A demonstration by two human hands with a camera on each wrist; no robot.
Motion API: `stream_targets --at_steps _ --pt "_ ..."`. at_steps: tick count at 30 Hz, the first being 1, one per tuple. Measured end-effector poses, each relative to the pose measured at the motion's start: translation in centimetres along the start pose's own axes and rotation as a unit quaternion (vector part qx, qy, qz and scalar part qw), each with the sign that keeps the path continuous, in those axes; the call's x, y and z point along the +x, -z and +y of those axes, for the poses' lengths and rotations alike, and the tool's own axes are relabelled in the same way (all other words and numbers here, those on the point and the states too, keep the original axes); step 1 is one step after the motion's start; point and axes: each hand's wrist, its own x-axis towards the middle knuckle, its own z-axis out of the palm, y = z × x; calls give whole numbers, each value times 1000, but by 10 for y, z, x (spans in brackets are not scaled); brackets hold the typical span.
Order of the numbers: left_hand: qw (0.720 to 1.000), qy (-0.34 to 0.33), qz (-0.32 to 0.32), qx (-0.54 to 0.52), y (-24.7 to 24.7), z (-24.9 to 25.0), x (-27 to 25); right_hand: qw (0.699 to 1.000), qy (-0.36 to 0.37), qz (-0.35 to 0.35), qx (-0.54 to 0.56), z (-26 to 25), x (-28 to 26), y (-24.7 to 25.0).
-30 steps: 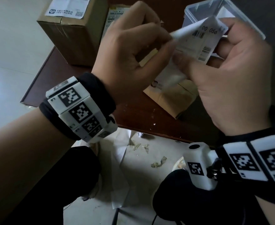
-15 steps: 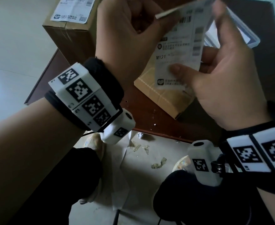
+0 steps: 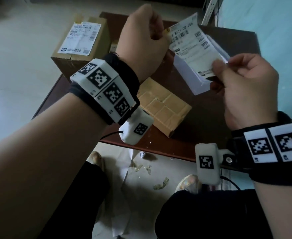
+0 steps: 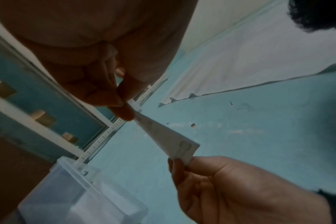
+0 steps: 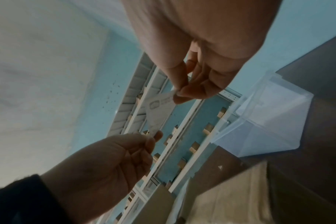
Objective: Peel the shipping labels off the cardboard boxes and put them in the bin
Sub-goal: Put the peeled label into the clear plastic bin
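A white shipping label (image 3: 190, 47) hangs stretched in the air between both hands. My left hand (image 3: 164, 34) pinches its top left corner and my right hand (image 3: 217, 66) pinches its lower right corner. The label (image 4: 167, 136) hangs above the clear plastic bin (image 3: 193, 83) on the dark table (image 3: 210, 121). In the right wrist view my right hand (image 5: 178, 94) grips the label (image 5: 159, 109) and the bin (image 5: 259, 125) lies to the right. A flat cardboard box (image 3: 162, 107) with a bare top lies below my left wrist. Another box (image 3: 67, 62) at the back left carries a label (image 3: 79, 38).
A third box (image 3: 114, 47) shows behind my left hand. Torn paper scraps (image 3: 160, 185) and a white sheet (image 3: 124, 169) lie on the floor by my knees, past the table's near edge. A blue wall stands to the right.
The label has come off the flat box. Both hands have lifted it and spread apart, and it now hangs flat over the bin.
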Motion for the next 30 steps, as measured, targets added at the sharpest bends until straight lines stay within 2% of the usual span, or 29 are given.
stream_targets --at_steps 4,9,11,16,21,30 --pt "995 -15 -48 85 -8 14 14 1000 10 18 19 -7 13 8" --pt "994 -1 -71 82 -26 28 33 1000 -5 12 15 -2 30 11" --pt "990 -2 -85 116 -37 32 41 1000 -2 21 4 2 37 14" --pt "970 -17 -142 195 -58 30 59 999 -3 31 -10 21 48 18" --pt "947 4 -226 227 -74 16 68 999 -9 23 -27 43 62 15" --pt "916 35 -288 276 -83 2 78 995 22 38 -86 64 73 9"
